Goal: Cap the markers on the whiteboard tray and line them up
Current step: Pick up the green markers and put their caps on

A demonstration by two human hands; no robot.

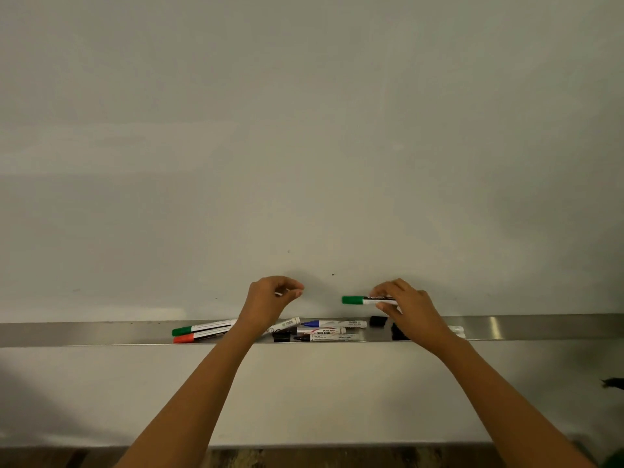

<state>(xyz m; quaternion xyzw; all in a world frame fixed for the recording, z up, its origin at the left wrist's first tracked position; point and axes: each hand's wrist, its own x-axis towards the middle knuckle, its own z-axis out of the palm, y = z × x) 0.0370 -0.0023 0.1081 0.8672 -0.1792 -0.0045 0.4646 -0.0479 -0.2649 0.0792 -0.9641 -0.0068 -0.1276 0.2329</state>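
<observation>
While the right hand (401,304) pinches the green-capped marker (358,300) level above the tray (540,327), lower it parallel to the blue marker (332,323). The left hand (273,298) hovers loosely curled, apparently empty, ready to steady the neighbours.

One white marker (369,300) with a green cap is level above the steel tray (67,332), right of the frame's centre, cap pointing left, pinched by the right hand (408,309). In the tray, left of centre, a green-capped marker (202,328) and a red-capped marker (197,337) lie side by side. At centre lie a blue marker (332,323), a black marker (332,337) and loose black caps (378,321).
</observation>
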